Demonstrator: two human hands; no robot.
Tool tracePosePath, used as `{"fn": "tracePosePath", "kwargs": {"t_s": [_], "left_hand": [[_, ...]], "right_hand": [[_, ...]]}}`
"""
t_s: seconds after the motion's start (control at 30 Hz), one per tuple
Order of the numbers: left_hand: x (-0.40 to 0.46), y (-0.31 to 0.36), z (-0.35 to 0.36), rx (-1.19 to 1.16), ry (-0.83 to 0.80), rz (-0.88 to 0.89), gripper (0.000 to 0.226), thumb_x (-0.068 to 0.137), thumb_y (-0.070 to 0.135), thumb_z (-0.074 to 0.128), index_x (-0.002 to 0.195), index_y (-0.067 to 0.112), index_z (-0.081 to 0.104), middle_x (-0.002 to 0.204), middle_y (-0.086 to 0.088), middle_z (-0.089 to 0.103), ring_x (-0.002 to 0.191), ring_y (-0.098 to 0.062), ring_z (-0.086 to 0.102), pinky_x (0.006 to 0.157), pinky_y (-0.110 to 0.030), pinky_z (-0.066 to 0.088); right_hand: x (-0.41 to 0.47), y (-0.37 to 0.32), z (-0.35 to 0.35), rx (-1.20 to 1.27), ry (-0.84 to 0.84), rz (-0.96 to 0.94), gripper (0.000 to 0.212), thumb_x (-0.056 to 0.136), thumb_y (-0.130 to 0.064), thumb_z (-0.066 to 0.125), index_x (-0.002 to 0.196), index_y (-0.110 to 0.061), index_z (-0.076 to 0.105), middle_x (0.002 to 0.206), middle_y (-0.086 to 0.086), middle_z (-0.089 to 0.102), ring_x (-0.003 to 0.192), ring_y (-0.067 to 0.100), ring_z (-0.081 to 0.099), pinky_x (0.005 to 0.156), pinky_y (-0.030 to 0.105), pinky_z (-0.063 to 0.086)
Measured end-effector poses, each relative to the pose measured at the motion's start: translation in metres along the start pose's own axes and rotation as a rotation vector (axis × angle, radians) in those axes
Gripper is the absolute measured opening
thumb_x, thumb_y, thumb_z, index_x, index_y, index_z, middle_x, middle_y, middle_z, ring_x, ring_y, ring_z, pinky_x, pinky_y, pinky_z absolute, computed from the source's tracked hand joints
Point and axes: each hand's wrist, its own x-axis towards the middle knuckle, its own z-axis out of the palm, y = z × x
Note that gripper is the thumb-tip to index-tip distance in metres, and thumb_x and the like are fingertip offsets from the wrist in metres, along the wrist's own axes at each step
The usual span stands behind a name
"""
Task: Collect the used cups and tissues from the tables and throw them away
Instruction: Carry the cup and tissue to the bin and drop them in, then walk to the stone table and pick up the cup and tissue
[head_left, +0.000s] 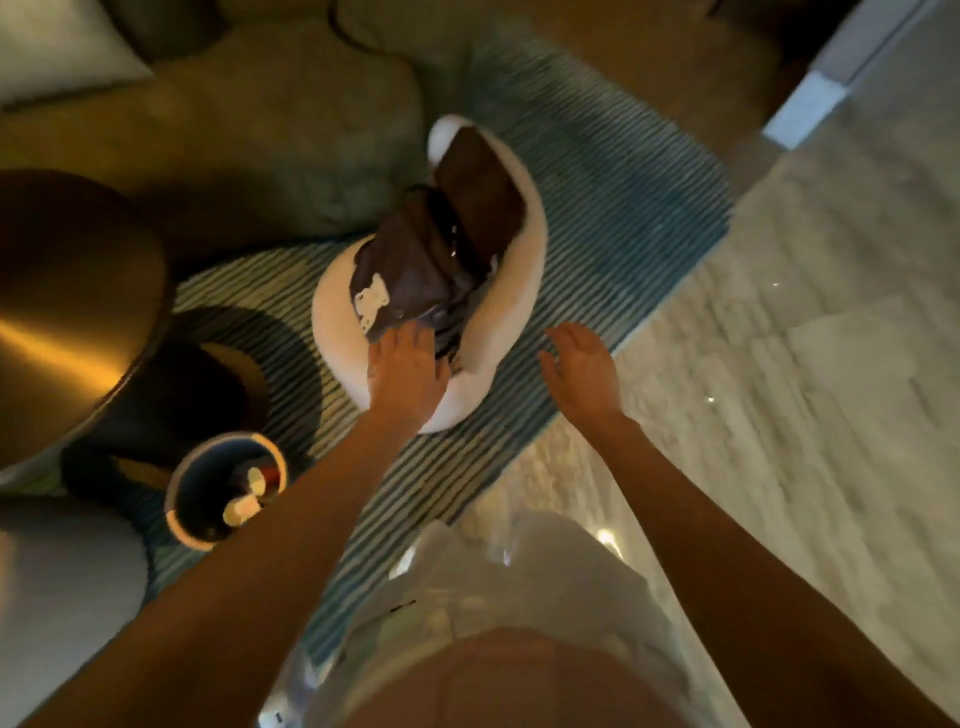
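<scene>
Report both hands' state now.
Left hand: open, fingers resting on the dark brown cloth bag, not gripping.
Right hand: open, empty.

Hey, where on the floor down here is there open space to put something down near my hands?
Bare striped rug shows right of the white cushion, and the pale floor beyond the rug's edge is open. It is crowded on the left: the small bin sits against the round table, and the left hand rests on the cushion by the brown bag.
</scene>
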Motion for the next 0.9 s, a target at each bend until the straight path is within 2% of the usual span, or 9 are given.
{"fn": "tracePosePath", "kwargs": {"t_s": [0.2, 0.43, 0.6, 0.9], "left_hand": [[0.091, 0.134, -0.042, 0.017, 0.148, 0.216, 0.048, 0.092, 0.035, 0.049, 0.131, 0.008, 0.047, 0.132, -0.013, 0.049, 0.119, -0.032, 0.044, 0.095, -0.044, 0.038], [0.174, 0.26, -0.075, -0.011, 0.193, 0.379, 0.049, 0.095, 0.037, 0.045, 0.135, 0.01, 0.044, 0.139, -0.011, 0.046, 0.125, -0.03, 0.043, 0.102, -0.042, 0.038], [0.256, 0.317, -0.09, 0.016, 0.222, 0.401, 0.05, 0.096, 0.037, 0.044, 0.139, 0.011, 0.041, 0.145, -0.01, 0.04, 0.131, -0.029, 0.036, 0.107, -0.043, 0.032], [0.475, 0.377, -0.116, 0.065, 0.204, 0.38, 0.053, 0.097, 0.04, 0.04, 0.142, 0.013, 0.036, 0.147, -0.008, 0.037, 0.135, -0.026, 0.034, 0.111, -0.042, 0.031]], "right_hand": [[0.035, 0.099, -0.09, -0.034, 0.12, 0.036, 0.042, 0.098, -0.024, 0.048, 0.134, -0.002, 0.05, 0.137, 0.016, 0.051, 0.131, 0.029, 0.043, 0.111, 0.04, 0.03], [0.093, 0.19, -0.177, -0.03, 0.253, 0.067, 0.041, 0.097, -0.024, 0.05, 0.13, 0.0, 0.052, 0.128, 0.018, 0.056, 0.122, 0.033, 0.049, 0.106, 0.041, 0.036], [0.173, 0.241, -0.209, -0.05, 0.282, 0.054, 0.043, 0.096, -0.029, 0.051, 0.13, -0.003, 0.052, 0.129, 0.015, 0.055, 0.123, 0.032, 0.048, 0.105, 0.042, 0.038], [0.398, 0.314, -0.239, -0.108, 0.267, 0.023, 0.047, 0.098, -0.033, 0.046, 0.134, -0.004, 0.049, 0.133, 0.013, 0.052, 0.13, 0.029, 0.041, 0.111, 0.04, 0.031]]}}
